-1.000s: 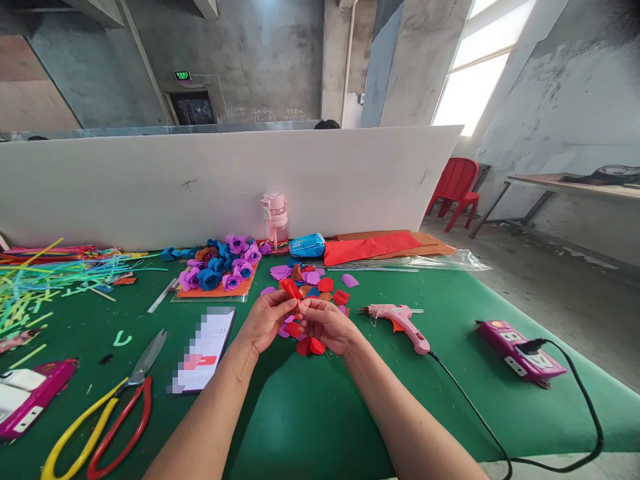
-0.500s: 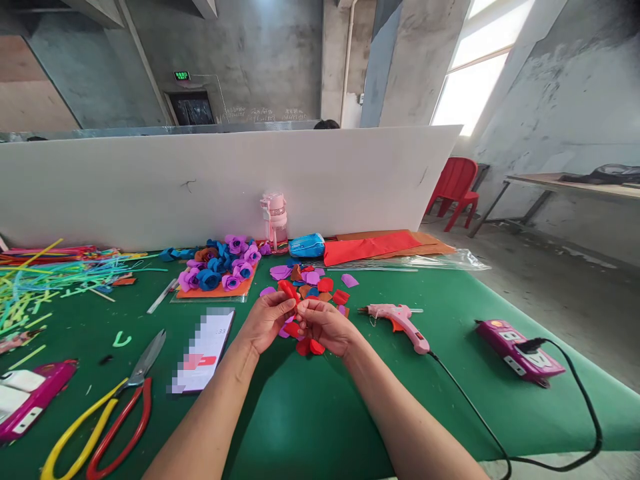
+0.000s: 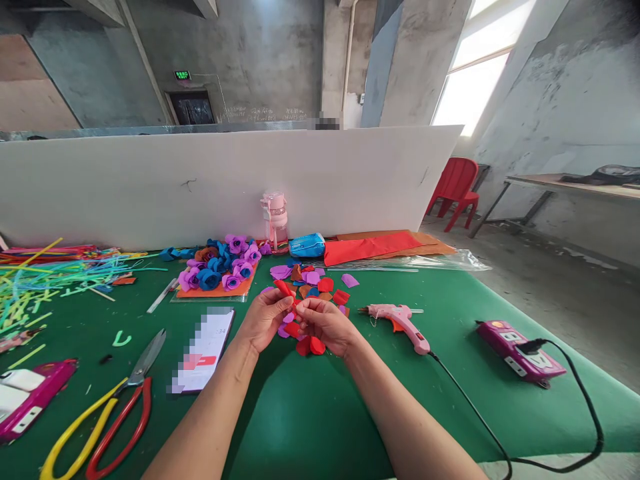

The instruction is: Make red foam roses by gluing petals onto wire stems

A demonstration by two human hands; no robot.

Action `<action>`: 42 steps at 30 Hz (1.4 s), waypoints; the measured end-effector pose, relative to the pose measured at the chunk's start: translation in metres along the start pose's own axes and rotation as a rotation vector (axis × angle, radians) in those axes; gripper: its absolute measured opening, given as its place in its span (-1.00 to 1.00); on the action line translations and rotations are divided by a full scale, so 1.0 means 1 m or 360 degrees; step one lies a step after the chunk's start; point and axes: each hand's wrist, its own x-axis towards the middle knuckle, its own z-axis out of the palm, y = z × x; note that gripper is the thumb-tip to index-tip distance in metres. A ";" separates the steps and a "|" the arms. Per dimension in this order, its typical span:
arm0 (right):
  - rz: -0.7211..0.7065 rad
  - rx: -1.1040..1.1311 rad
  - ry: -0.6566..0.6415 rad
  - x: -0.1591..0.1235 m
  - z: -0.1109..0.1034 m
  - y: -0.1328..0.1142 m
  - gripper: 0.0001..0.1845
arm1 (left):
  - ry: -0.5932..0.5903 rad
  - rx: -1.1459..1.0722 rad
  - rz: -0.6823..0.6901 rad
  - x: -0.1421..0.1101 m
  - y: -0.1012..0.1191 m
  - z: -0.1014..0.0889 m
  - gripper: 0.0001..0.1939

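Between both hands is a red crepe-paper petal [image 3: 283, 287], its upper part sticking out above my left hand [image 3: 266, 321]. The left thumb and fingers pinch it. My right hand [image 3: 326, 324] pinches the petal's lower right side, with the fingertips of both hands nearly touching. The lower part of the petal is mostly covered by my fingers. Behind and below the hands lie loose petals [image 3: 325, 285] in red, purple, brown and blue. A pink hot glue gun [image 3: 400, 321] rests to the right of my right hand.
Finished paper flowers [image 3: 210, 279] sit on an orange sheet at back left. A phone [image 3: 207, 350] and large scissors [image 3: 137, 380] lie on the left. A pink bottle [image 3: 275, 220] stands against the white board [image 3: 350, 180]. A corded power strip [image 3: 520, 352] is at right.
The red petal's tip has shifted slightly left and up, and looks narrower. My left fingers have moved a little; both arms stay where they were.
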 end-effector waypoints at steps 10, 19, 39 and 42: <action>0.0044 0.0034 -0.0038 0.003 -0.005 0.004 -0.72 | -0.0065 0.0061 0.0026 -0.001 0.000 0.000 -0.82; -0.0246 -0.0376 0.0167 0.003 0.003 0.001 -0.67 | -0.0060 0.0111 0.0155 0.000 0.000 0.000 -0.84; -0.0147 0.0243 0.0050 0.006 -0.004 0.005 -0.74 | -0.0058 0.0412 0.0191 0.000 -0.004 -0.002 -0.70; -0.0187 0.0205 0.0054 0.007 -0.002 0.009 -0.73 | -0.0062 0.0524 0.0290 -0.003 -0.008 0.004 -0.76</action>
